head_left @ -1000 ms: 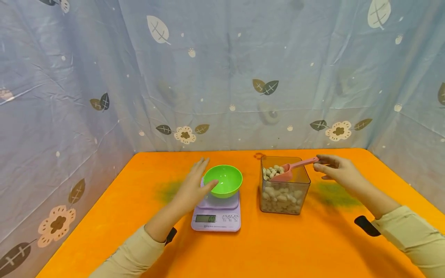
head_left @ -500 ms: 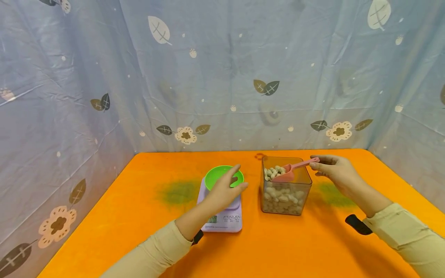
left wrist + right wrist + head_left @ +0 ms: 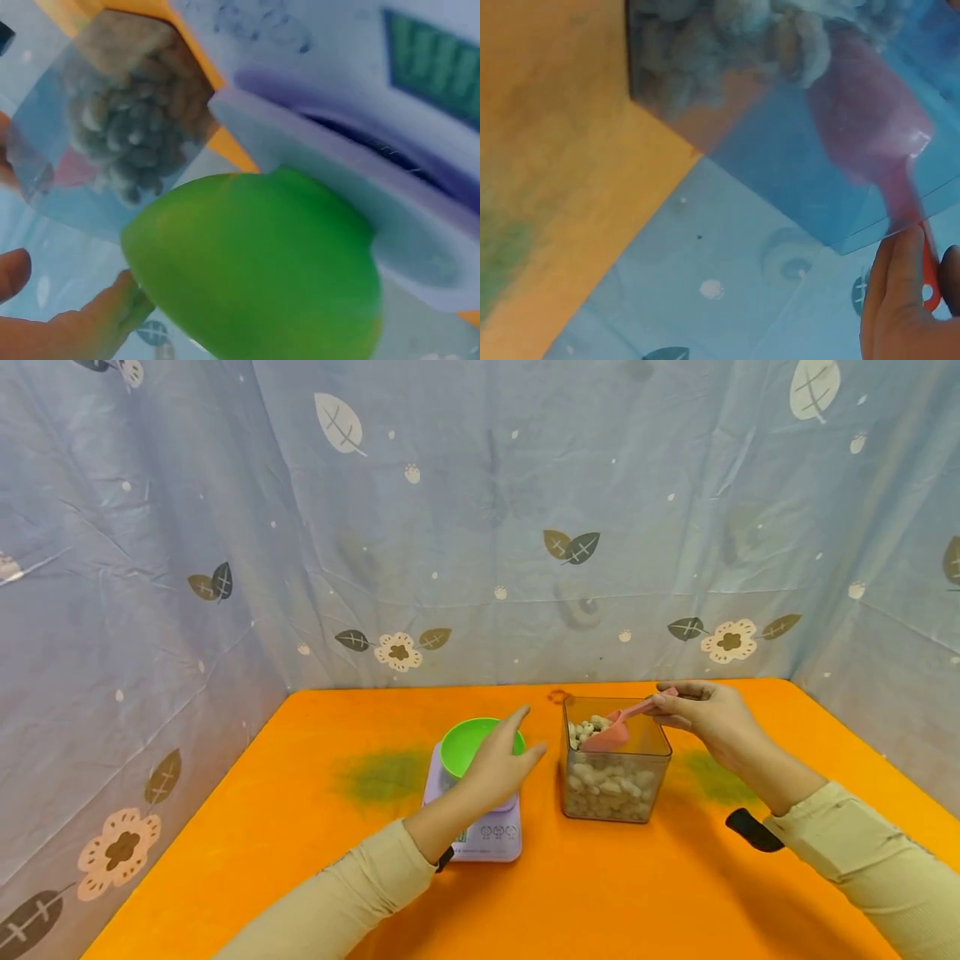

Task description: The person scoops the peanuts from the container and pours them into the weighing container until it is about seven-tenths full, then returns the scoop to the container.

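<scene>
A green bowl (image 3: 462, 745) sits on a lilac digital kitchen scale (image 3: 486, 847). My left hand (image 3: 491, 768) is at the bowl's near right side, fingers extended and thumb spread toward the right. In the left wrist view its fingers (image 3: 105, 319) lie close to the bowl; whether they touch it I cannot tell. To the right stands a clear square container (image 3: 600, 706) partly filled with unshelled peanuts (image 3: 588, 731). A pink scoop (image 3: 609, 737) rests in it, its bowl among the peanuts. My right hand (image 3: 708, 714) pinches the scoop's handle above the container's right rim.
Orange cloth (image 3: 300, 877) covers the table, with green patches left and right. A patterned blue-grey curtain (image 3: 465, 527) encloses the back and sides. Dark wrist straps (image 3: 752, 830) show at both sleeves.
My left hand has moved right, from the bowl's left side across its front, covering most of the scale's display. My right hand has taken hold of the scoop's handle and shifted slightly left.
</scene>
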`<state>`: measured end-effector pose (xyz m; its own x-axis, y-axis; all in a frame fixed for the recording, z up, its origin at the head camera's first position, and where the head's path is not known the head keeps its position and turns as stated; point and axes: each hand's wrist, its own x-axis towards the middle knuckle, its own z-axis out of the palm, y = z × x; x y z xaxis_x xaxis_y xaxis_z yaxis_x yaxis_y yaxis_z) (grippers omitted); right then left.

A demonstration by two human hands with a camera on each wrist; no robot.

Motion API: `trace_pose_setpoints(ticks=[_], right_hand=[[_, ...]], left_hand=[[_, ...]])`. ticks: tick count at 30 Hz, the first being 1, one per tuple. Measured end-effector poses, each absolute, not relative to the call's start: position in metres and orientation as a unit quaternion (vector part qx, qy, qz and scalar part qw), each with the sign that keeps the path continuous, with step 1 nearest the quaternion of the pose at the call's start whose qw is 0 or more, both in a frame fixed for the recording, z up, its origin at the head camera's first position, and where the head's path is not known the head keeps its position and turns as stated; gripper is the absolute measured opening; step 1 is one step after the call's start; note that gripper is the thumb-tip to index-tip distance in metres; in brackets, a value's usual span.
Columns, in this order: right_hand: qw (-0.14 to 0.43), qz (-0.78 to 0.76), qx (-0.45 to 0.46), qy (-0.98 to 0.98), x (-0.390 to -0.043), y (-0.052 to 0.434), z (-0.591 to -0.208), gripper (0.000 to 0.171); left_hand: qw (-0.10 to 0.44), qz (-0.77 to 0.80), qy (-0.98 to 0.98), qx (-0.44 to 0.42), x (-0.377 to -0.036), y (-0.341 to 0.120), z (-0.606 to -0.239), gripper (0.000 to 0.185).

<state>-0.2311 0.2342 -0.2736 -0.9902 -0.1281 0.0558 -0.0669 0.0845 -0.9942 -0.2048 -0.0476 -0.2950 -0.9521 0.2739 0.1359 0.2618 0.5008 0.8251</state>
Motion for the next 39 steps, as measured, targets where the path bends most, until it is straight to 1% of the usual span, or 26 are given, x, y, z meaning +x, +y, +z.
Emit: trace_pose_setpoints(ticks=[4, 8, 11, 14, 19, 23, 26, 29, 31, 39], right_hand=[[0.018, -0.638, -0.049, 0.768, -0.232, 0.229, -0.270, 0.063], [0.030, -0.607, -0.040, 0.793, -0.233, 0.225, -0.266, 0.054], [0.047, -0.604, -0.051, 0.794, -0.234, 0.220, -0.265, 0.040], [0.056, -0.630, -0.065, 0.772, -0.234, 0.215, -0.266, 0.031], [0.037, -0.685, -0.077, 0.724, -0.233, 0.213, -0.273, 0.031], [0.028, -0.715, -0.088, 0.693, -0.232, 0.217, -0.279, 0.026], [0.033, -0.737, -0.092, 0.668, -0.232, 0.220, -0.282, 0.021], [0.045, -0.763, -0.097, 0.638, -0.232, 0.223, -0.284, 0.011], [0.052, -0.782, -0.106, 0.612, -0.233, 0.225, -0.285, 0.006], [0.072, -0.828, -0.133, 0.541, -0.235, 0.233, -0.291, 0.012]], left_hand=[[0.009, 0.495, 0.853, 0.166, -0.204, -0.038, -0.291, 0.061], [0.048, 0.514, 0.842, 0.156, -0.206, -0.023, -0.290, 0.065], [0.078, 0.529, 0.833, 0.141, -0.210, -0.014, -0.291, 0.066], [0.098, 0.546, 0.821, 0.133, -0.215, -0.008, -0.293, 0.062], [0.109, 0.584, 0.793, 0.134, -0.218, -0.005, -0.300, 0.055], [0.117, 0.603, 0.778, 0.133, -0.218, -0.004, -0.302, 0.051], [0.132, 0.623, 0.761, 0.121, -0.218, -0.003, -0.301, 0.051], [0.143, 0.645, 0.743, 0.108, -0.218, -0.002, -0.299, 0.053], [0.146, 0.650, 0.739, 0.102, -0.218, -0.001, -0.298, 0.051], [0.146, 0.659, 0.733, 0.090, -0.218, -0.001, -0.297, 0.050]])
